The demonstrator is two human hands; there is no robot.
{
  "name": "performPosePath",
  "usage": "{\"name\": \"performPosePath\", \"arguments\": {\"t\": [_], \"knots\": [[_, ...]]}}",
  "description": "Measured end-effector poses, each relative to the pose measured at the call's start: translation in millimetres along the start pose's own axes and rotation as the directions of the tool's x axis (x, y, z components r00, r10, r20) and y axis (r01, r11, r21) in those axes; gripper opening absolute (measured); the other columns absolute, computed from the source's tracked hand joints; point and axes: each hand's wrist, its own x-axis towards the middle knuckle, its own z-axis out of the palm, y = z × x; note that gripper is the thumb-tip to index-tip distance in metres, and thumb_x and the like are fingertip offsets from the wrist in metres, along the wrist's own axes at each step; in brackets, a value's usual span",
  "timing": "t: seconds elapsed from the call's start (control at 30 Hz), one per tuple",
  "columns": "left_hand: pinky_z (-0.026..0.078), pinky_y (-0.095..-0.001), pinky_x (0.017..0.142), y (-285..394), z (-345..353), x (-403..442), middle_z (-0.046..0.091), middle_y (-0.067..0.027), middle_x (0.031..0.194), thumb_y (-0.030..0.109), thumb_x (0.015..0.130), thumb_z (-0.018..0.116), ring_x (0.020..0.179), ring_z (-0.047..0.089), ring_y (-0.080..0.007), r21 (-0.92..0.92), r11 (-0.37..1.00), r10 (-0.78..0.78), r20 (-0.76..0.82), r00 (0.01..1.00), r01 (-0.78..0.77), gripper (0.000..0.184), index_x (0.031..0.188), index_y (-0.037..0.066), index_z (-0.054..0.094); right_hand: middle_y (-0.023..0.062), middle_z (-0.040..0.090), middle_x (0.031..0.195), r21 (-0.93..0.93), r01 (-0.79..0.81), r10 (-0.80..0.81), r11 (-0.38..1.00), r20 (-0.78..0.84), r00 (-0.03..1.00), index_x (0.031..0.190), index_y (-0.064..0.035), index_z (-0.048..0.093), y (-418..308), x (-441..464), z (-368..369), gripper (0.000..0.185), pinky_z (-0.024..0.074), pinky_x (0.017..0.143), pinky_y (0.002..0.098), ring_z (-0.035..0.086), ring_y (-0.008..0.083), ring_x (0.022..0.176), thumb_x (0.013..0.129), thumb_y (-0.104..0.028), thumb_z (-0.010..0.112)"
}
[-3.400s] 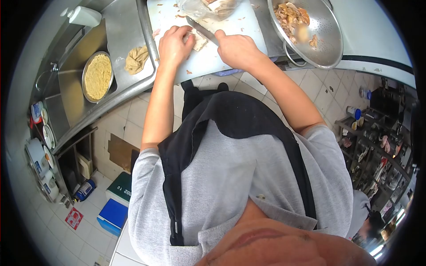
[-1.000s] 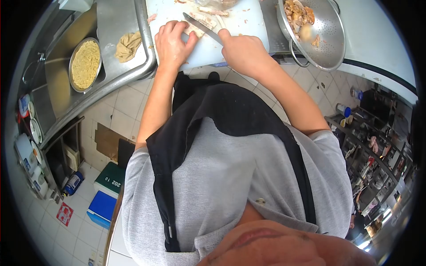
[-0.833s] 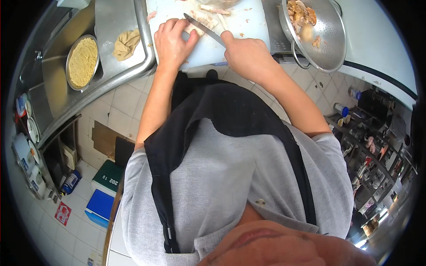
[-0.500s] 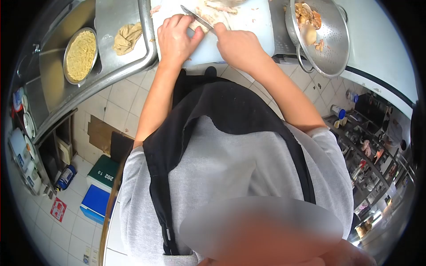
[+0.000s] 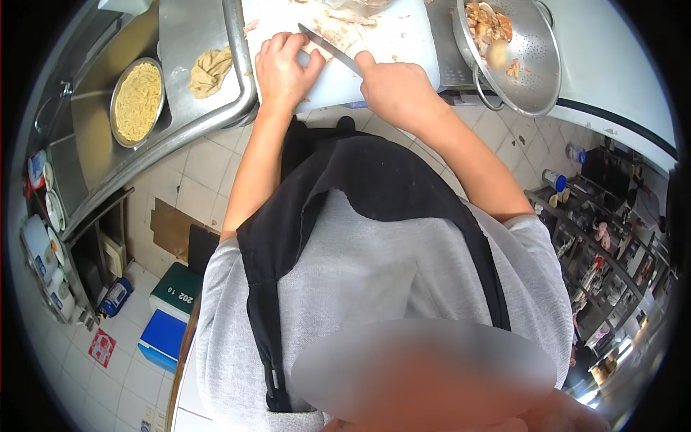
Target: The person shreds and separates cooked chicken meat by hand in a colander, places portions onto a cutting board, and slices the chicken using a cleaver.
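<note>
My right hand (image 5: pixel 399 92) is closed around the handle of a knife (image 5: pixel 332 52), whose blade slants up and left across the meat. Beside the blade's tip, my left hand (image 5: pixel 283 74) has bent fingers on a pale piece of meat (image 5: pixel 309 47), mostly hidden under them. More pale, cooked-looking meat (image 5: pixel 345 32) lies on the white cutting board (image 5: pixel 338 88) beyond the knife, with small scraps scattered around. Part of a clear bag or bowl shows at the top edge; I cannot tell which.
A steel colander (image 5: pixel 536 68) holding browned meat pieces stands to the right. On the left, a crumpled tan cloth (image 5: pixel 210 72) lies on the steel sink ledge (image 5: pixel 241 43), and a round metal bowl (image 5: pixel 137 104) of yellowish food sits in the sink.
My right hand has shifted slightly right relative to my left, drawing the knife back and showing more of its blade. The whole view has also shifted slightly.
</note>
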Motion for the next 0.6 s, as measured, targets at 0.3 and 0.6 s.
{"name": "performPosePath", "arguments": {"t": [0.3,0.6], "knots": [[0.051,-0.0438,0.091,-2,-1,2,0.07,-0.0079,0.106,0.024,0.079,0.076,0.102,0.064,-0.032,-0.044,0.999,0.024,-0.01,1.0,-0.025,0.023,0.097,0.01,0.073,0.0225,0.074,0.082,0.056,0.008,-0.003,0.998,-0.1,0.995,0.112,0.0013,0.055,2,43,15,0.024,0.0566,0.073,0.0524,0.074,0.0402,0.081,0.09,-0.009,0.054],[0.051,-0.0445,0.09,-3,0,-2,0.069,-0.0099,0.104,0.023,0.079,0.075,0.101,0.063,-0.0337,-0.031,0.999,0.004,-0.017,1.0,-0.005,0.023,0.095,0.008,0.071,0.0218,0.073,0.079,0.0,-0.005,0.005,1.0,0.016,1.0,0.113,0.0009,0.054,-9,6,-8,0.023,0.0561,0.072,0.052,0.073,0.0402,0.078,0.093,-0.01,0.053]]}}
